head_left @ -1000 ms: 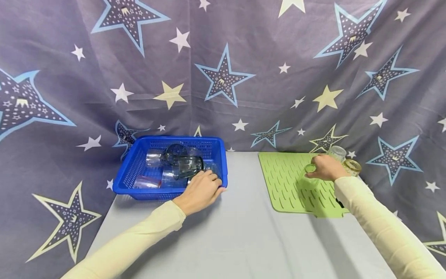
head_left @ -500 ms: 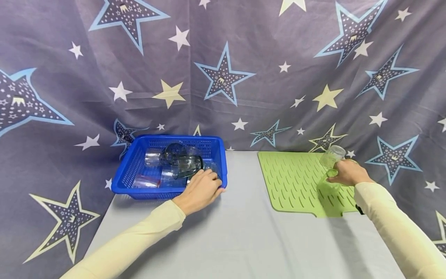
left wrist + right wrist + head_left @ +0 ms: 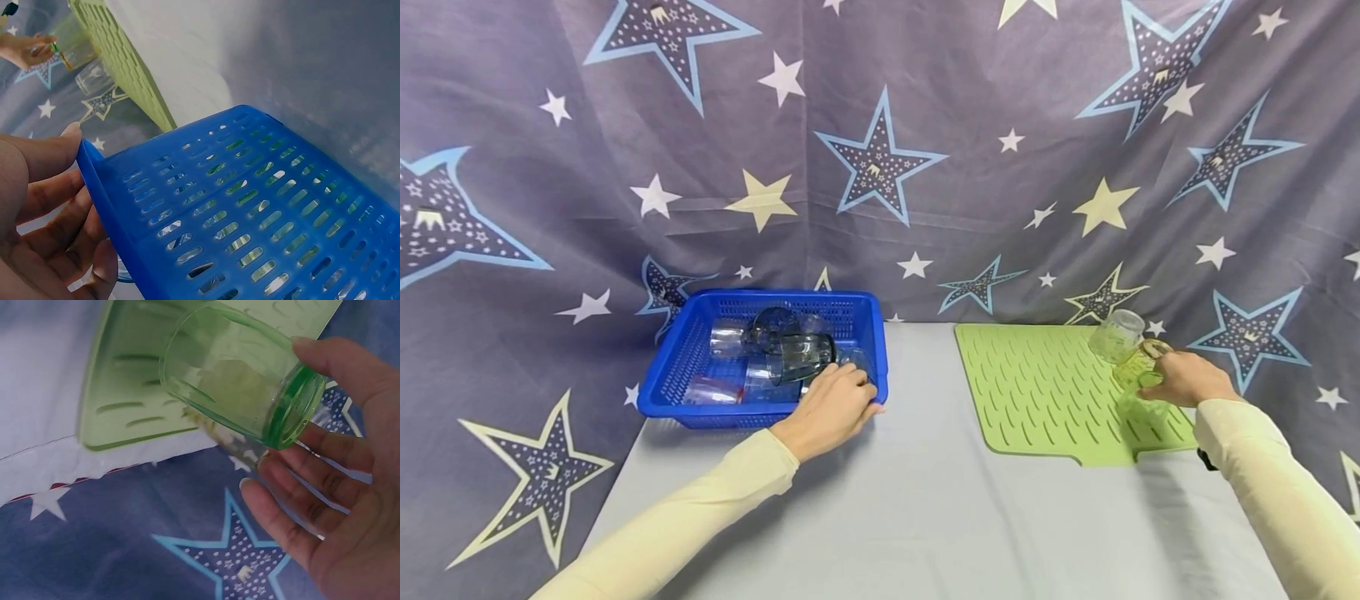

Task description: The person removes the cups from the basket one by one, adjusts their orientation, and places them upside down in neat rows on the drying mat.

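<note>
Shifted rightward, the right hand pinches a green glass; the left hand apparently grips a blue basket.

The basket is glossy plastic; behind it hangs matt cloth; right of it, a glassy cup and ridged mat.

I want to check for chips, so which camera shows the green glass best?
Right wrist view: the green glass appears large and nearly whole. The head view shows it small, partly behind the right hand; left wrist shows a distant green sliver.
</note>
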A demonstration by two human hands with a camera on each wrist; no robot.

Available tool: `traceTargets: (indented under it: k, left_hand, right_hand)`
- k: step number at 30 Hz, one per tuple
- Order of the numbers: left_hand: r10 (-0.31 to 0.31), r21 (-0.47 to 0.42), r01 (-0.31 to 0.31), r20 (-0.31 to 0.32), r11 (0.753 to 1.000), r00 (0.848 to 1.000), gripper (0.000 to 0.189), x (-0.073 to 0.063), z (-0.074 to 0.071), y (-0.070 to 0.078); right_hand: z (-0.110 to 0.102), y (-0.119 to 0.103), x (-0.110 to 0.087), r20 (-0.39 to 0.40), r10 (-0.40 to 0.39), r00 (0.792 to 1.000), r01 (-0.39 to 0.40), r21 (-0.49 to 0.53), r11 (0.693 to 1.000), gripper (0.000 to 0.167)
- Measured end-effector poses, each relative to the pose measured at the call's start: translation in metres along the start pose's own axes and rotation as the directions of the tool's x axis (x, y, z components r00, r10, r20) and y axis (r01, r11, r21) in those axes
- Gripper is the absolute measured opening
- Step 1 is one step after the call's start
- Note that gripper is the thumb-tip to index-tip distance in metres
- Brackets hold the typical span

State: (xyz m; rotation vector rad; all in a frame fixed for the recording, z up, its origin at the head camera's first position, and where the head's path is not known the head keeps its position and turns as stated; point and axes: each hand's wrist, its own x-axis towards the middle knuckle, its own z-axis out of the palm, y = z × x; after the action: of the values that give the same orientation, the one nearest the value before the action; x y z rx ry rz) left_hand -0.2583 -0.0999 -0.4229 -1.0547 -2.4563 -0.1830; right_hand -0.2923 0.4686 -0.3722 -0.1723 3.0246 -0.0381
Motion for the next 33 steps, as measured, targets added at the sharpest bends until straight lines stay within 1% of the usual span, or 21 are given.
traceTargets:
  k: [2, 6, 13, 18, 25, 33]
  left_hand:
    - [-0.002, 0.002, 0.002, -0.003, 1.000, 1.000, 0.024, 0.000, 0.000, 0.000]
    - [0.000, 0.003, 0.000, -0.011, 1.000, 1.000, 0.024, 0.000, 0.003, -0.001]
    - [-0.002, 0.000, 0.002, -0.011, 1.000, 1.000, 0.024, 0.000, 0.005, -0.002]
    - [0.001, -0.009, -0.001, -0.015, 1.000, 1.000, 0.024, 0.000, 0.005, -0.002]
    - [0.002, -0.012, -0.002, -0.008, 1.000, 1.000, 0.025, 0.000, 0.004, -0.002]
    - [0.006, 0.003, -0.006, -0.005, 1.000, 1.000, 0.026, 0.000, 0.003, -0.001]
  right_hand:
    - [0.001, 0.005, -0.002, 0.005, 0.012, 1.000, -0.012, 0.005, 1.000, 0.048]
    - [0.003, 0.017, -0.006, 0.007, 0.037, 0.999, -0.037, 0.016, 0.999, 0.053]
    - [0.003, 0.036, -0.014, 0.036, 0.098, 0.995, -0.100, 0.042, 0.994, 0.049]
    - [0.007, 0.047, -0.016, 0.046, 0.105, 0.993, -0.108, 0.068, 0.992, 0.051]
    - [0.011, 0.054, -0.018, 0.040, 0.105, 0.994, -0.108, 0.081, 0.991, 0.052]
    - [0.013, 0.057, -0.018, 0.041, 0.124, 0.991, -0.128, 0.091, 0.988, 0.068]
